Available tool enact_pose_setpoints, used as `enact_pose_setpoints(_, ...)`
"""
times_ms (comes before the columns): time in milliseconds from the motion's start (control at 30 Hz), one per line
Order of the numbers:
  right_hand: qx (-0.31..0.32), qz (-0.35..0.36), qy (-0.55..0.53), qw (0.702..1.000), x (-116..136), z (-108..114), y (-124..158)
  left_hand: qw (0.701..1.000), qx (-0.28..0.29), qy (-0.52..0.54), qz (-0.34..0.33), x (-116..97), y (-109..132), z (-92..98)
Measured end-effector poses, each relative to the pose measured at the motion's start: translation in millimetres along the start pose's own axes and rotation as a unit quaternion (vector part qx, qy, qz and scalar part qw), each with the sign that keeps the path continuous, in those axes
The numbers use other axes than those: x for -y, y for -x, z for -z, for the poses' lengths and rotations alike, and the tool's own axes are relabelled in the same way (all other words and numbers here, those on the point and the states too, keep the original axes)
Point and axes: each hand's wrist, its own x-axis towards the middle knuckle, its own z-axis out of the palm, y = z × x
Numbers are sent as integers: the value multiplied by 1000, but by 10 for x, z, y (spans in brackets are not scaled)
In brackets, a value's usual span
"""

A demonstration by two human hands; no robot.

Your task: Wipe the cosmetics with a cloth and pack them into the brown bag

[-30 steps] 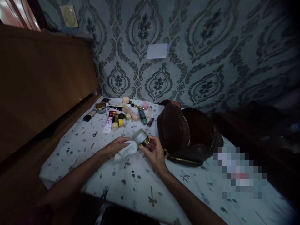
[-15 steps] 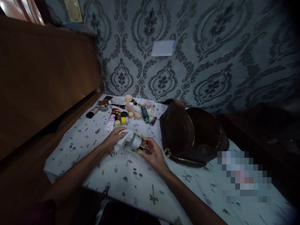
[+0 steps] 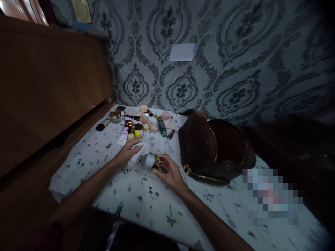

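We saw the right hand [image 3: 170, 172] pinching the gold lid [image 3: 157, 162] of a pale jar [image 3: 148, 161] between thumb and fingers, a grip which left the jar's body uncovered. The left hand [image 3: 127, 152] pinched a white cloth [image 3: 139, 152] at the jar's other end; whether they touched firmly, we could not tell. The jar was tilted sideways between both hands, above the patterned sheet [image 3: 159, 209]. Farther, the small cosmetics, a green tube [image 3: 161, 127] among them, lay grouped, perhaps to give the arms room, and a brown bag [image 3: 197, 148] rested beside the right hand.
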Motion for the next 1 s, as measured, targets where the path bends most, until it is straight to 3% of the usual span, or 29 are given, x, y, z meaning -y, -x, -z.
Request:
enact_pose_setpoints(133, 21, -7, -22, 1000, 48, 5, 11, 997, 7, -59, -45, 29, -31, -5)
enact_pose_setpoints(300, 28, -17, -49, 998, 105, 13, -4, 997, 62, -53, -18, 72, -29, -21)
enact_pose_setpoints(500, -49, -10, -68, 996, 93, 21, -41, 993, 112, -38, -1, 121, 2, -92)
enact_pose_setpoints(700, -125, 8, -23, 992, 6, 68, -79, 981, 174, -12, 86, 126, 80, -124)
enact_pose_setpoints(867, -123, 55, 50, 990, -47, 103, -79, 990, 121, -10, 73, 21, 109, -144)
enact_pose_setpoints(1000, -55, 112, 151, 981, 6, 105, -28, 999, 43, -30, 11, -29, 73, -100)
